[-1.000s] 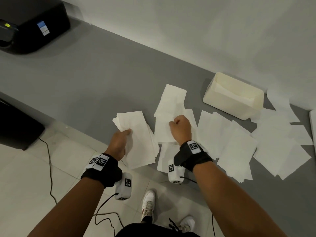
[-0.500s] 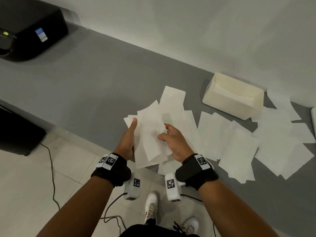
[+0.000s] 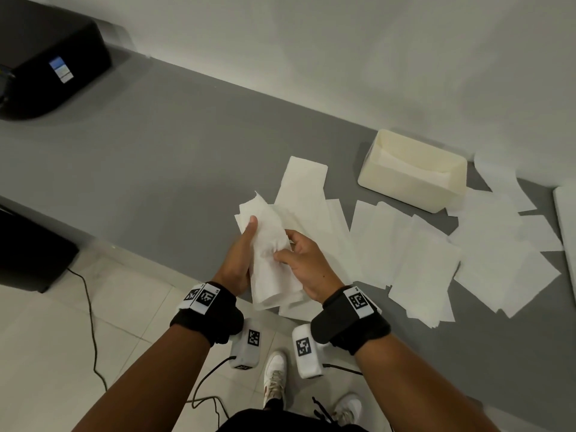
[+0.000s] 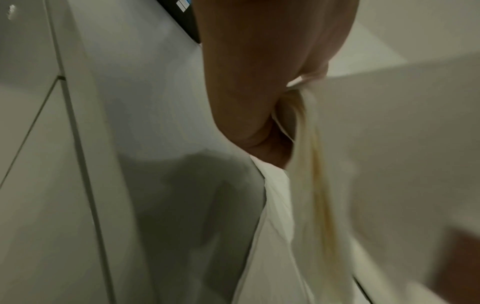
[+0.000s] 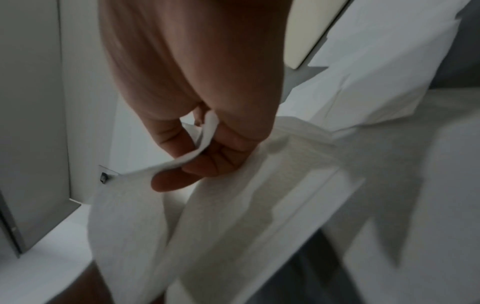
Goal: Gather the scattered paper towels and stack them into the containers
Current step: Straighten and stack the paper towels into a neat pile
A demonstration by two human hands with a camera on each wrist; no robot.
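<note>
Both hands hold one bunch of white paper towels (image 3: 270, 244) above the near edge of the grey table (image 3: 174, 157). My left hand (image 3: 240, 254) grips the bunch from the left, thumb on top. My right hand (image 3: 304, 260) pinches a towel (image 5: 207, 131) on the right side of that bunch. In the left wrist view the gathered towels (image 4: 309, 164) hang down from the palm. Several loose towels (image 3: 414, 254) lie spread on the table to the right. A cream open container (image 3: 411, 173) stands at the back right, with some paper inside.
A black printer (image 3: 46, 54) sits at the table's far left corner. A dark box (image 3: 28, 247) and cables (image 3: 90, 322) lie on the tiled floor at the left. A second white container's edge (image 3: 565, 232) shows at the right border. My shoes (image 3: 274, 378) stand below the table's edge.
My right hand lifted a towel off the table and brought it onto the bunch in my left hand. Both hands moved together, and the bunch now stands more upright and bundled.
</note>
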